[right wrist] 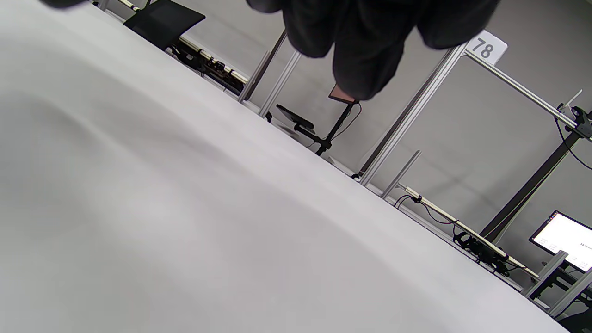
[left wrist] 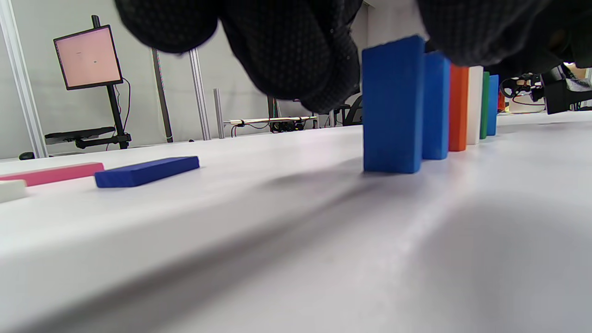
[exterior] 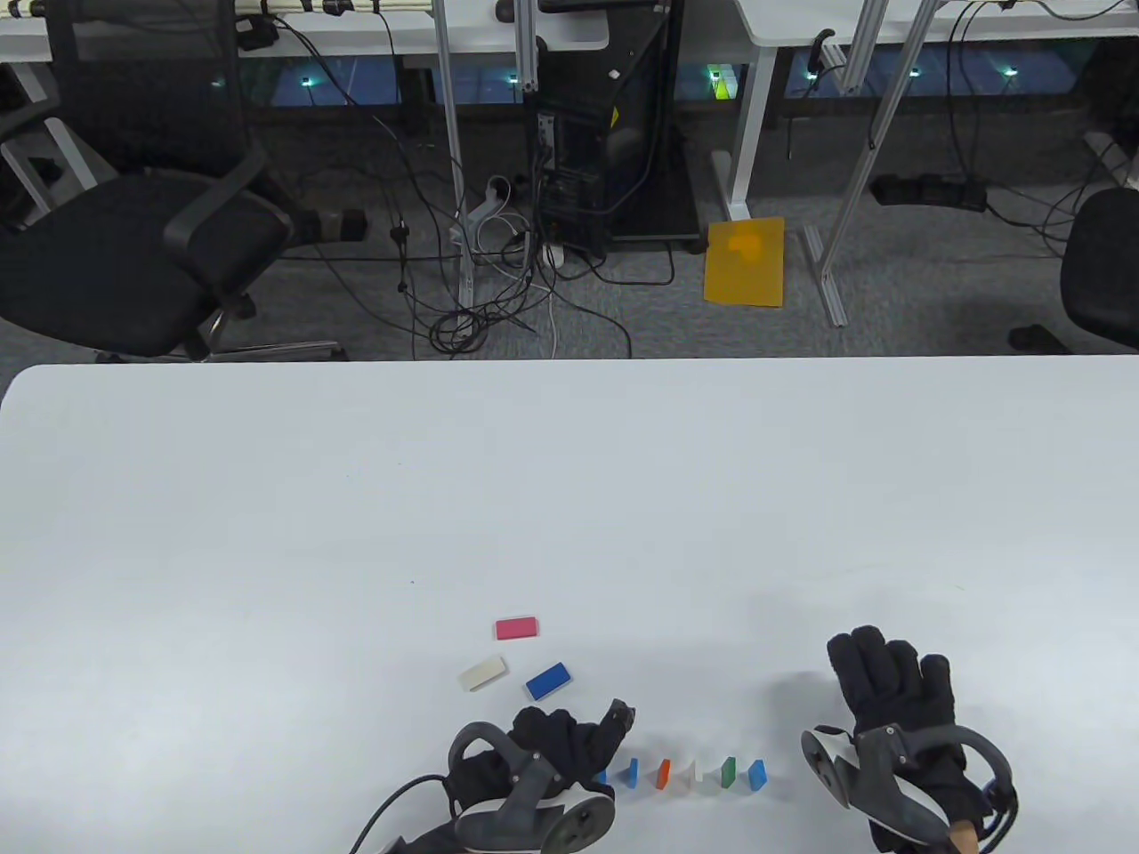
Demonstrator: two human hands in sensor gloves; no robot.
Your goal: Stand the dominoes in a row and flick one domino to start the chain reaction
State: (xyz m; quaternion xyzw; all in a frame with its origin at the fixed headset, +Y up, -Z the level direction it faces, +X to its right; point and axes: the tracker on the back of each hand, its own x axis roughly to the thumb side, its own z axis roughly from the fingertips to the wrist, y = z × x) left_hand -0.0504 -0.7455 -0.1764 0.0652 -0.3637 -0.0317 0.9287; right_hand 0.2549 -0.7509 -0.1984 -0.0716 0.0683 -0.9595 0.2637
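A: What does the table view show?

B: Low in the frame, a row of standing dominoes [exterior: 694, 774] runs left to right on the white worktop [exterior: 569, 498]: blue, orange, white, green, blue, with another blue one half hidden at the left end. The left hand [exterior: 556, 743] sits at that left end, fingers curled, one finger pointing to the upper right; I cannot tell whether it touches a domino. The right hand [exterior: 894, 698] lies to the right of the row, apart from it, fingers straight and flat on the worktop.

A: Any dominoes lying down?

B: Three, just above the left hand: a pink domino [exterior: 517, 629], a cream domino [exterior: 483, 673] and a blue flat domino [exterior: 547, 680].

A: The left wrist view?

B: The row stands upright at right of centre, the nearest blue domino [left wrist: 392, 106] in front. Gloved fingers [left wrist: 296, 51] hang above it; contact is unclear.

A: The right wrist view?

B: Only bare worktop, with fingertips [right wrist: 365, 51] at the top edge, holding nothing.
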